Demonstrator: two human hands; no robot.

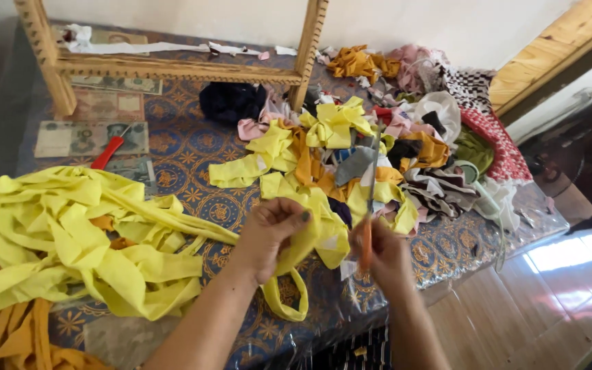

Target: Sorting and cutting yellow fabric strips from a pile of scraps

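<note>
My left hand (273,233) grips a long yellow fabric strip (173,223) that runs left into a big heap of yellow strips (56,240); a loop of it hangs below the hand. My right hand (386,257) is closed on orange-handled scissors (370,205), whose blades point up and away over a pile of mixed cloth scraps (378,151). The two hands are close together near the table's front edge.
A blue patterned tablecloth under clear plastic (186,147) covers the table. A wooden frame (173,65) stands at the back. Banknotes (90,137) and a red-handled tool (107,152) lie at the left. Orange fabric (8,339) hangs at the lower left. Wooden floor (549,301) lies to the right.
</note>
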